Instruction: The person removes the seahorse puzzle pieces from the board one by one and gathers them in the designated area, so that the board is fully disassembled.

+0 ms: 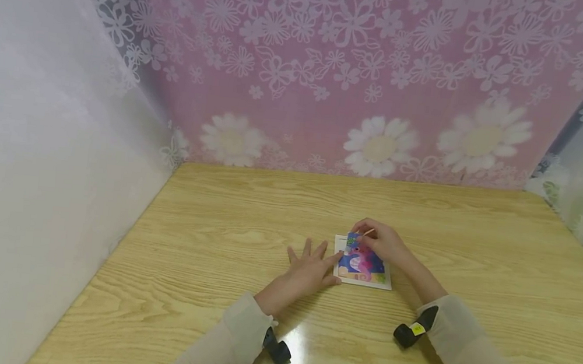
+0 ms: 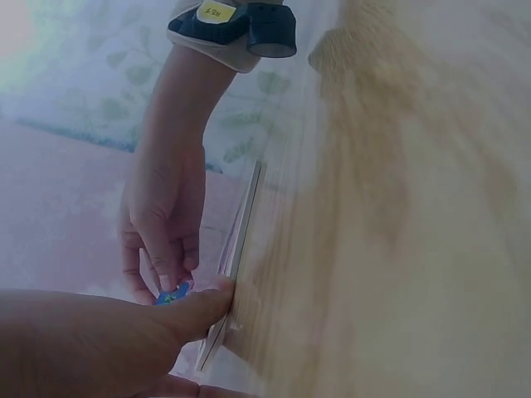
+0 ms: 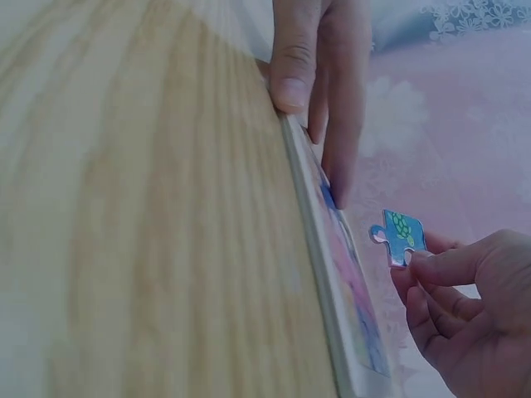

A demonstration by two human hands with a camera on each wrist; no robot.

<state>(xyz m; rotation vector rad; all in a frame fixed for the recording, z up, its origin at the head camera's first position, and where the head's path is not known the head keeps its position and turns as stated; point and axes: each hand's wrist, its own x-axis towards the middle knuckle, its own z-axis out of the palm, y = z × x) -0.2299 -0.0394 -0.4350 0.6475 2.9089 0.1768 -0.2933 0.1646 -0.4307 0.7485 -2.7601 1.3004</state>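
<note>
A jigsaw puzzle board with a white border and a pink and blue picture lies flat on the table. My left hand is spread at its left side, fingers straight, with the thumb against the board's near left edge and the index finger reaching over its left border. Above the board's far part, my right hand pinches a puzzle piece between thumb and fingers. The piece is blue with a green turtle, and the right wrist view shows it raised off the board, tilted.
The wood-grain table extends around the board on every side. A pink flowered backdrop stands behind it, and a pale wall borders the left. Both wrists carry black camera straps.
</note>
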